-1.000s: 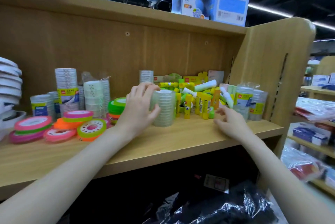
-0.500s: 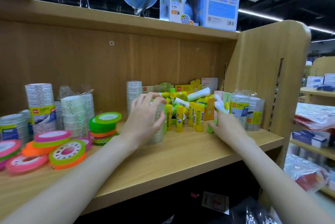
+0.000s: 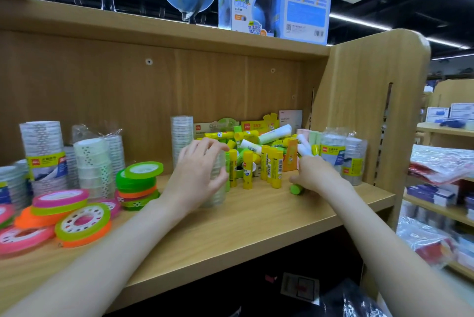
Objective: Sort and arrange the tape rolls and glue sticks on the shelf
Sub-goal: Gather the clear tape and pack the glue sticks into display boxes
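Note:
My left hand is wrapped around a clear stack of tape rolls standing on the wooden shelf. My right hand closes over a green-capped glue stick lying on the shelf. Between the hands stand several yellow glue sticks, with a loose heap of glue sticks behind them. Flat coloured tape rolls and a green stack of tape lie to the left.
Wrapped clear tape stacks stand at the back left and at the right end. Another clear stack is against the back panel. The shelf's side panel closes the right. Globes and boxes sit on top.
The view has shifted left and closer. My right hand moved forward from the shelf surface onto the green-capped glue stick. My left hand has kept hold of the clear stack.

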